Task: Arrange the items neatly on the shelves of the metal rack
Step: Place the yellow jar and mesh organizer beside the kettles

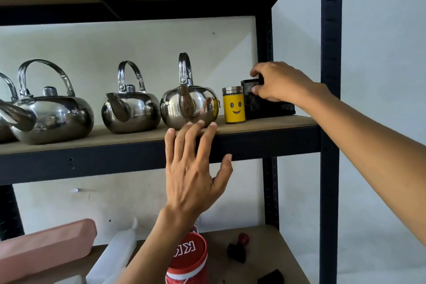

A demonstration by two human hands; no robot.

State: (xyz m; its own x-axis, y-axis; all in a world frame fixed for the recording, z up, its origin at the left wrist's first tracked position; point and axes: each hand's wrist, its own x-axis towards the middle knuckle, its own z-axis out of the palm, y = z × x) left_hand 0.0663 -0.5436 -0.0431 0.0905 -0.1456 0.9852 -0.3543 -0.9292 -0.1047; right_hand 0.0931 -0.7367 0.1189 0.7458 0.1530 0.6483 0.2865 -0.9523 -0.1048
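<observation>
Placement was the step in hand, as we read it: the right hand [279, 83] gripped the top rim of a black mesh desk organizer [269, 105], thumb above and fingers curled round the near wall. The organizer stood at the right end of the upper shelf [115, 138] of the metal rack [330, 53], close to the rear post and just beside a yellow smiley-face jar [234, 106]; we could not tell whether the two touched. The left hand [193, 168] held nothing, its fingers straight and spread against the shelf's front beam, tips at the board's edge below the nearest kettle [189, 108]. We judged that the next move called for squaring the organizer with the jar and the shelf edge without nudging the jar, then letting go. On that shelf we counted four steel kettles, three of them whole, the middle kettle [131, 110] and the large kettle [53, 117] among them, and a fourth cut off by the left border [7, 117], plus one jar and one organizer. On the lower shelf [265, 244] lay one red tin [187, 258], one pink case [46, 244], one white object [115, 258] we could not identify, one black-and-red stamp-like piece [238, 249] and one small dark item [270, 278], apparently not yet sorted.
</observation>
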